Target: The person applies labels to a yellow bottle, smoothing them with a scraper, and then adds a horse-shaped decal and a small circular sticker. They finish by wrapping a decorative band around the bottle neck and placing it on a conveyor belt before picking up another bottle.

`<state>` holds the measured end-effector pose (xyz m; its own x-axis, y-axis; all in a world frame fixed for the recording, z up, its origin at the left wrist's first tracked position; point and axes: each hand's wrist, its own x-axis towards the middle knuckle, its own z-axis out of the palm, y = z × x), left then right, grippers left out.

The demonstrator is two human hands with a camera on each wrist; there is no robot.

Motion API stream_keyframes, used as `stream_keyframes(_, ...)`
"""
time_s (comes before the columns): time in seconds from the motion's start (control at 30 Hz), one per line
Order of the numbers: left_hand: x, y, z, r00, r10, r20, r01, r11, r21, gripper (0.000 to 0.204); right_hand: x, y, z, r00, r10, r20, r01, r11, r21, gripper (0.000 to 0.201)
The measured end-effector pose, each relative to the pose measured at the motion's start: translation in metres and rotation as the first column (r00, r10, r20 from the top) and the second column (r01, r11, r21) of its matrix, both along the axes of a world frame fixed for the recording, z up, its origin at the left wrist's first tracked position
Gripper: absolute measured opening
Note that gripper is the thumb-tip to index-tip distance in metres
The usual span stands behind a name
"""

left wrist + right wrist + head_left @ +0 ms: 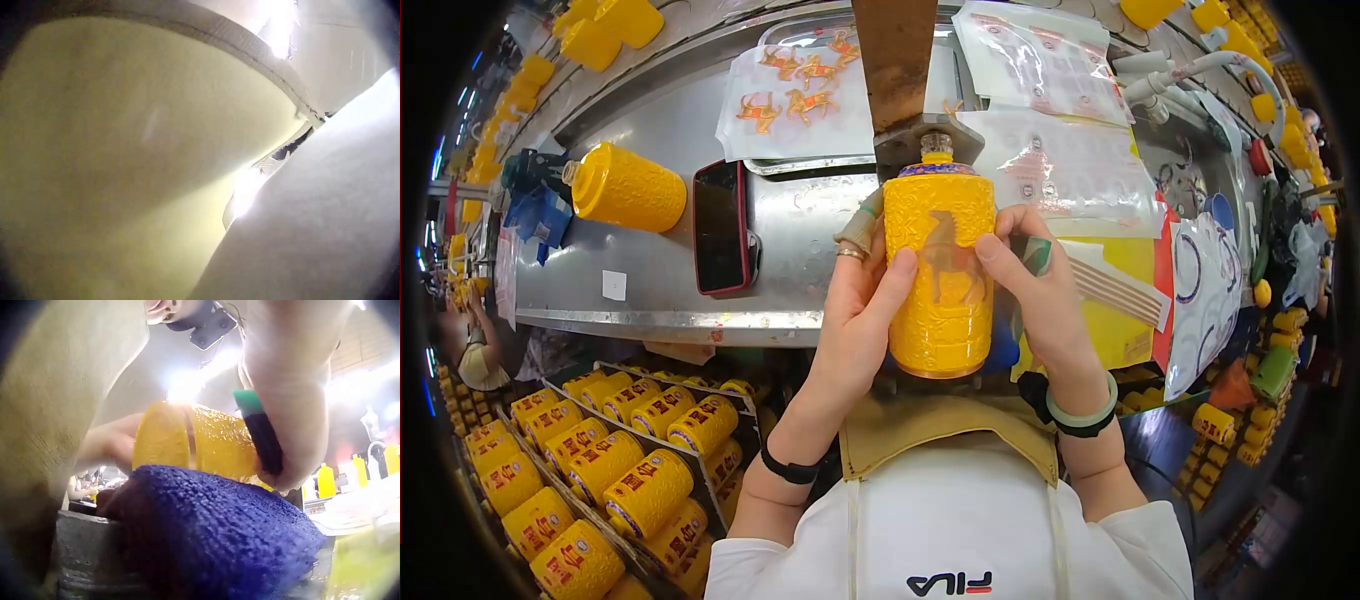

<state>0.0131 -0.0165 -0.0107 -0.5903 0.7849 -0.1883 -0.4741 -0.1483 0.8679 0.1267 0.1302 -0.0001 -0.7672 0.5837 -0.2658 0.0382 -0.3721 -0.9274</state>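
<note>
A yellow embossed bottle (940, 300) with a clear glass neck lies in front of the person, its neck pointing away. A gold and red horse figure (953, 258) sits on its upper face. My left hand (862, 300) grips the left side, thumb along the face; a beige wrap covers one finger. From the right, my right hand (1045, 290) holds it, thumb near the horse's head and a green wrap on a finger. In the right wrist view the bottle (206, 437) is over a blue towel (219, 531). The apron (125, 144) fills much of the left wrist view.
A metal post (895, 60) stands just beyond the bottle. Horse figures (808, 103) lie on a white sheet to the left, near a phone (722, 228) and another yellow bottle (628, 188). Crates of yellow bottles (650, 490) stand lower left; plastic sheets (1060, 170) lie right.
</note>
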Motion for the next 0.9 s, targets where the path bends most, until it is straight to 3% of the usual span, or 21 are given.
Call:
stream_keyframes(0.47, 0.0004, -0.0008, -0.0004, 0.999, -0.034, -0.026, 0.035, 0.999, 0.028, 0.073, 0.0019, 0.0028, -0.0038, 1.0, 0.009, 0.028, -0.01, 0.999, 0.035, 0.017)
stream_keyframes(0.53, 0.002, -0.001, 0.0017, 0.995, -0.036, -0.091, 0.035, 0.999, -0.008, 0.076, 0.0026, 0.0037, -0.0057, 1.0, 0.016, 0.021, -0.017, 0.998, 0.052, 0.018)
stream_keyframes(0.9, 0.0016, -0.0007, 0.0019, 0.997, -0.038, -0.071, 0.037, 0.999, -0.013, 0.076, 0.0024, 0.0027, -0.0092, 0.999, 0.01, 0.035, -0.012, 0.997, 0.08, 0.018)
